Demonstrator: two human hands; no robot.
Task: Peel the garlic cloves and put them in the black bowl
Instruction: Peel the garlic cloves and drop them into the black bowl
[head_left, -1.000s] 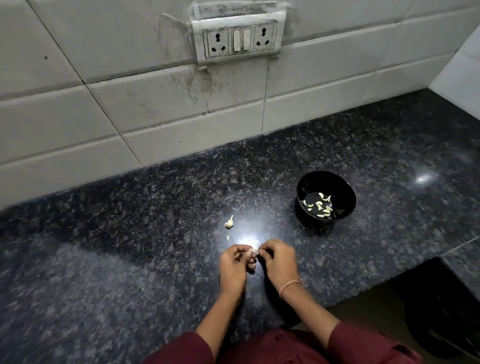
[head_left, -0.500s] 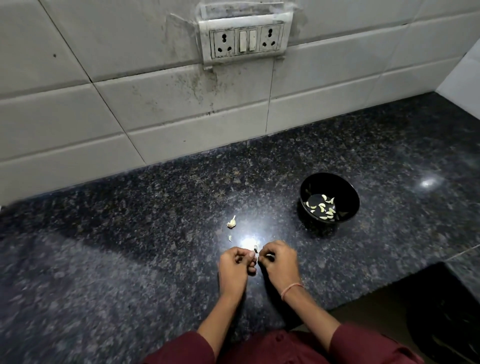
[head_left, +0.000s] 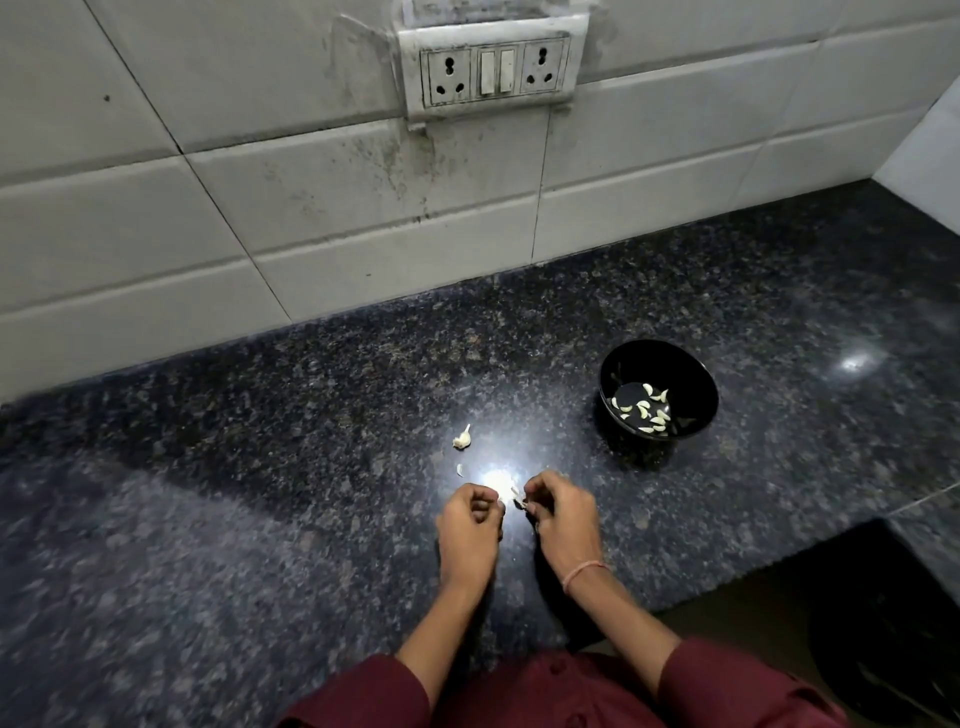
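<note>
Granite desk (head_left: 260, 493), dark and speckled. Right grip (head_left: 563, 519) pinches a garlic clove (head_left: 520, 502) just above it. Left grip (head_left: 470, 525), just beside, has curled fingers; I cannot tell whether it holds anything. Black bowl (head_left: 696, 384) holding peeled cloves (head_left: 644, 410) stands beyond, to the right. Loose clove (head_left: 462, 439) lies near the left grip.

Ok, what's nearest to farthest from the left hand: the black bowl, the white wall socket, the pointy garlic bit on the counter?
1. Pale pointy garlic bit, just beyond the left hand.
2. Round black bowl, off to the right.
3. White wall socket panel, high on the tiled wall.
</note>
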